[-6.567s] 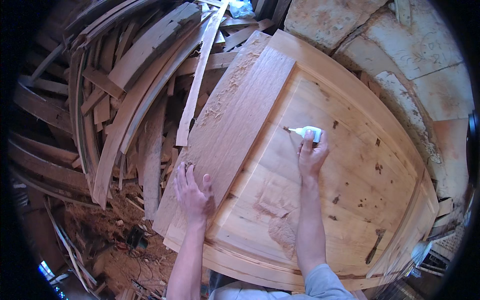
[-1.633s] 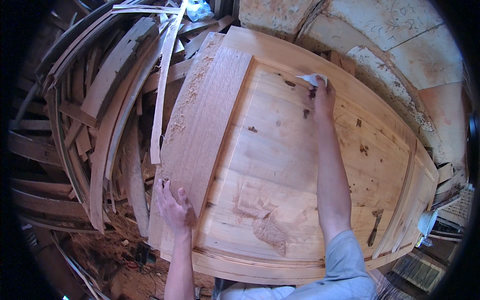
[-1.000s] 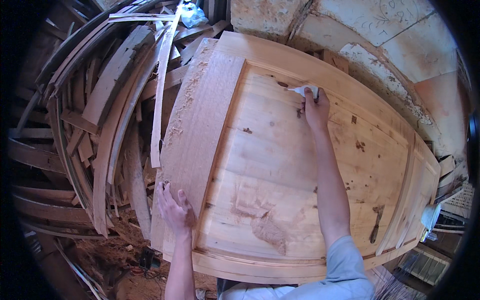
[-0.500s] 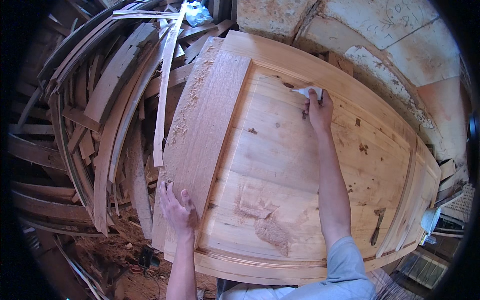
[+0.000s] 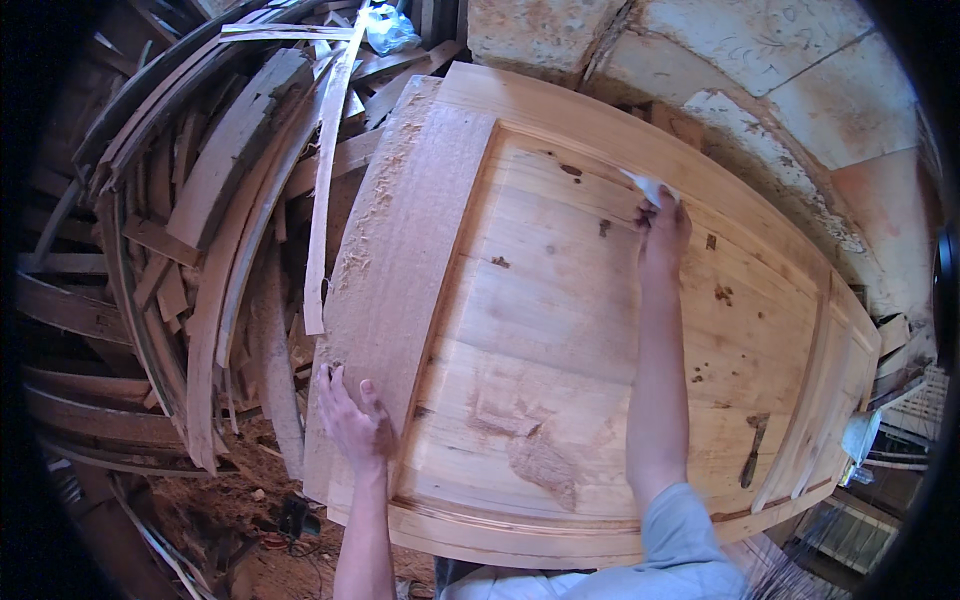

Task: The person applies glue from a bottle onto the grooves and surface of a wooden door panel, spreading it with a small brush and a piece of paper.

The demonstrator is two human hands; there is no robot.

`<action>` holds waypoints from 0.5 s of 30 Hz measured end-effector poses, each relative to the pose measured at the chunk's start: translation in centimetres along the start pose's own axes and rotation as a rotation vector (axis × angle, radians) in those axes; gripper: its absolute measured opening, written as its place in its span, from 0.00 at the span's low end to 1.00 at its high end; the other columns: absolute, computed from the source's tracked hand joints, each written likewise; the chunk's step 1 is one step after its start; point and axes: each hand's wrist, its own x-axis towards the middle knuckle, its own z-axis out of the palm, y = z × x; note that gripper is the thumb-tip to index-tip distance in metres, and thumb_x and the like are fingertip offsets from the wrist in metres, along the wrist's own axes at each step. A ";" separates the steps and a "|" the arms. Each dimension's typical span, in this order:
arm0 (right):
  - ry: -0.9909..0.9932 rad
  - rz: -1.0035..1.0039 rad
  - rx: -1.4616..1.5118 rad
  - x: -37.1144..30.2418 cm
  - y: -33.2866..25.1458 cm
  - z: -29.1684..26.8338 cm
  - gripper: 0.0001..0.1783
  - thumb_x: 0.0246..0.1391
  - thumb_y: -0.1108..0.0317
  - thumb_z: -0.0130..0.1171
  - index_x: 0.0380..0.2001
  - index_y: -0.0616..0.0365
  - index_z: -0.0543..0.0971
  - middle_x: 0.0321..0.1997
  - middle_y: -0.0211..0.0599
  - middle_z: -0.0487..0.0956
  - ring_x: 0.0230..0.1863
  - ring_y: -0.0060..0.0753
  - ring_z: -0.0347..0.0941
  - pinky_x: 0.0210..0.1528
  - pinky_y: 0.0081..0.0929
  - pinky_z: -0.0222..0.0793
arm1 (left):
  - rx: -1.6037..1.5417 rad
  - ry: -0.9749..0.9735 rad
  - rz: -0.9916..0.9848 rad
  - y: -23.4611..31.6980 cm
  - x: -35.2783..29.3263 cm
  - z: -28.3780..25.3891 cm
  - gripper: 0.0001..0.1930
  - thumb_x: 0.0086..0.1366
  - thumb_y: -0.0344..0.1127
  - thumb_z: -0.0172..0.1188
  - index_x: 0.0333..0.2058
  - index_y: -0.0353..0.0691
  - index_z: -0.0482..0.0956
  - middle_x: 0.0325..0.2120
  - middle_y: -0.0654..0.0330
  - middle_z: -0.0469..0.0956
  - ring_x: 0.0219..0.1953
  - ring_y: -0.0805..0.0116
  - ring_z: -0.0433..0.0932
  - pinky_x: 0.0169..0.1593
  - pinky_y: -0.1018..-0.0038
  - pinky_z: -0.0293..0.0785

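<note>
A large wooden door panel [image 5: 570, 330] with a raised frame lies flat in front of me. My right hand [image 5: 664, 225] is closed around a small white bottle with a pointed nozzle [image 5: 648, 186], held over the far part of the panel. Dark knots and filled spots [image 5: 571, 170] dot the boards nearby. On the left, my left hand [image 5: 357, 425] rests with fingers apart on the door's wide frame piece. A heap of sawdust [image 5: 540, 455] lies on the panel between my arms. Toward the right lies a putty knife [image 5: 755, 450] with a dark handle.
Scrap boards and strips [image 5: 215, 200] are piled along the left, and a thin wood strip [image 5: 330, 190] reaches up to the door's edge. A blue plastic bag [image 5: 390, 30] sits at the back. Stone slabs [image 5: 750, 90] lie beyond the far edge.
My right hand has moved right with the white bottle, away from the dark knot near the far edge. The left hand stays in place.
</note>
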 end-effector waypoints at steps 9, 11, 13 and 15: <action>-0.016 0.449 0.618 -15.2 -1.7 -8.9 0.15 0.62 0.54 0.52 0.33 0.55 0.72 0.19 0.25 0.68 0.17 0.18 0.61 0.17 0.17 0.55 | -0.010 0.000 0.000 -0.1 -0.5 0.2 0.31 0.69 0.56 0.40 0.54 0.32 0.68 0.59 0.44 0.63 0.62 0.44 0.61 0.63 0.55 0.54; -0.137 0.642 0.566 -20.5 -3.7 -10.5 0.18 0.61 0.52 0.52 0.35 0.57 0.73 0.17 0.25 0.67 0.15 0.18 0.59 0.16 0.17 0.55 | 0.001 0.008 -0.028 -0.2 -0.7 0.3 0.30 0.69 0.54 0.40 0.54 0.32 0.68 0.59 0.44 0.63 0.62 0.45 0.61 0.63 0.55 0.55; -0.008 0.819 0.606 -25.5 -3.0 -13.3 0.18 0.61 0.52 0.52 0.39 0.59 0.74 0.18 0.25 0.67 0.17 0.18 0.60 0.16 0.16 0.56 | -0.007 0.000 -0.016 0.3 -0.7 0.1 0.29 0.69 0.54 0.40 0.54 0.31 0.68 0.59 0.44 0.63 0.62 0.45 0.61 0.63 0.56 0.55; 0.012 0.868 0.694 -28.7 -3.6 -15.8 0.18 0.62 0.53 0.51 0.40 0.58 0.73 0.19 0.25 0.67 0.18 0.18 0.61 0.17 0.16 0.56 | -0.010 -0.006 -0.028 0.8 -0.7 -0.2 0.30 0.69 0.53 0.40 0.54 0.31 0.68 0.59 0.44 0.63 0.62 0.45 0.61 0.63 0.57 0.55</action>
